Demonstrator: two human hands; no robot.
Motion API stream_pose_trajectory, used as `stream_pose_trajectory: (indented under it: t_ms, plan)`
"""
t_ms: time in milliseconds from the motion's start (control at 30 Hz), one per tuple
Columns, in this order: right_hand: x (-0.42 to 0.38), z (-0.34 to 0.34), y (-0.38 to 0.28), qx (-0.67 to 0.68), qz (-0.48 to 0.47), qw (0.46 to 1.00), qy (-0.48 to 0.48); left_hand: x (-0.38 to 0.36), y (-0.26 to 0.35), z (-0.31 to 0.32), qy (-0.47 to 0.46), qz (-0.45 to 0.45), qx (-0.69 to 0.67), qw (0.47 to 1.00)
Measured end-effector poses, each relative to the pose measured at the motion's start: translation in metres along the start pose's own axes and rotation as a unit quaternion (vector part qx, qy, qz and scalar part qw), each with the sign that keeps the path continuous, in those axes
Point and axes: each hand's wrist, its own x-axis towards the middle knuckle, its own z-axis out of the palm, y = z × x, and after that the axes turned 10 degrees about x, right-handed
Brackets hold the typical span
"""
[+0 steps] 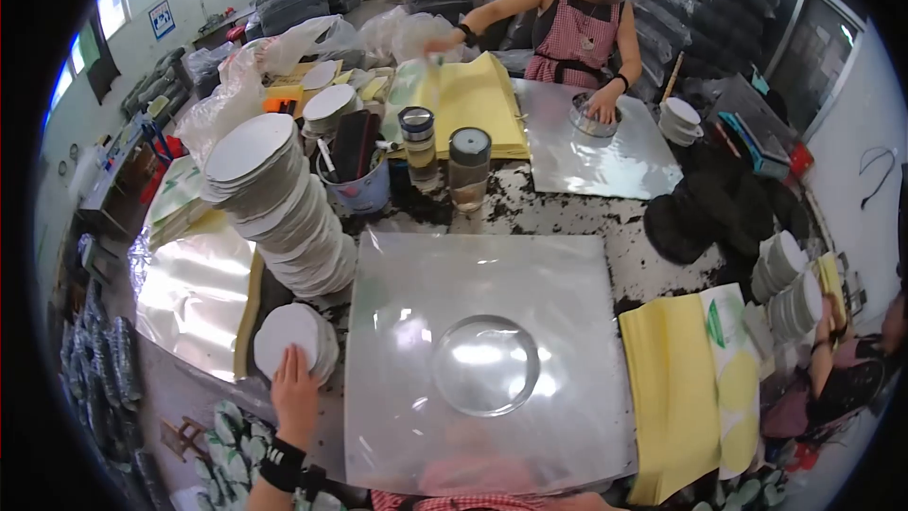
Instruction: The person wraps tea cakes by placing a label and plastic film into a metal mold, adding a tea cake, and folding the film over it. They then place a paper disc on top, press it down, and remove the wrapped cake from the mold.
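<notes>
My left hand point(295, 386) rests with its fingers on the top of a short stack of white round discs point(291, 333) at the lower left. Beside it, a large clear plastic sheet point(397, 293) lies on the table in front of me. A round transparent ring point(488, 322) sits on that sheet, right of its middle. Behind my left hand rises a tall, leaning stack of white discs point(274, 199). Whether the fingertips have gripped a disc is too small to tell. My right hand is not in the frame.
Yellow sheets point(667, 378) lie at the right, a shiny sheet stack point(199, 293) at the left. Behind stand two bottles point(469, 170) and a blue basket point(361, 191). A co-worker point(577, 33) touches another ring across the table; another person's arm point(821, 360) is far right.
</notes>
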Motion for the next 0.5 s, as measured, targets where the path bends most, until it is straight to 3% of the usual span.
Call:
stream_pose_trajectory:
  t_ms: [67, 100, 133, 167, 200, 267, 367, 433, 500]
  plan:
    - [-0.037, -0.043, 0.009, -0.119, 0.193, 0.972, 0.059, -0.01, -0.012, 0.022, -0.008, 0.025, -0.008, 1.0]
    - [-0.049, -0.064, 0.04, -0.173, 0.338, 0.922, 0.073, -0.02, -0.013, 0.028, -0.019, 0.042, -0.011, 0.999]
    - [-0.033, -0.112, 0.042, -0.238, 0.279, 0.892, 0.264, -0.022, -0.008, 0.024, -0.032, 0.035, -0.025, 0.999]
    - [-0.018, -0.159, 0.043, -0.286, 0.202, 0.825, 0.443, -0.018, -0.006, 0.017, -0.041, 0.025, -0.036, 0.998]
    - [-0.014, -0.188, 0.08, -0.358, 0.174, 0.763, 0.51, -0.013, -0.005, 0.011, -0.047, 0.012, -0.046, 0.998]
    - [-0.018, -0.219, 0.147, -0.444, 0.234, 0.74, 0.447, -0.009, -0.006, 0.0, -0.084, -0.006, -0.083, 0.993]
    - [0.035, -0.296, 0.123, -0.209, 0.429, 0.821, 0.313, 0.001, -0.006, -0.012, -0.101, -0.032, -0.125, 0.987]
    - [0.048, -0.339, 0.166, -0.28, 0.316, 0.814, 0.399, 0.005, -0.009, -0.018, -0.099, -0.024, -0.135, 0.985]
    - [0.056, -0.389, 0.229, -0.366, 0.241, 0.766, 0.47, 0.008, -0.009, -0.017, -0.085, -0.019, -0.134, 0.987]
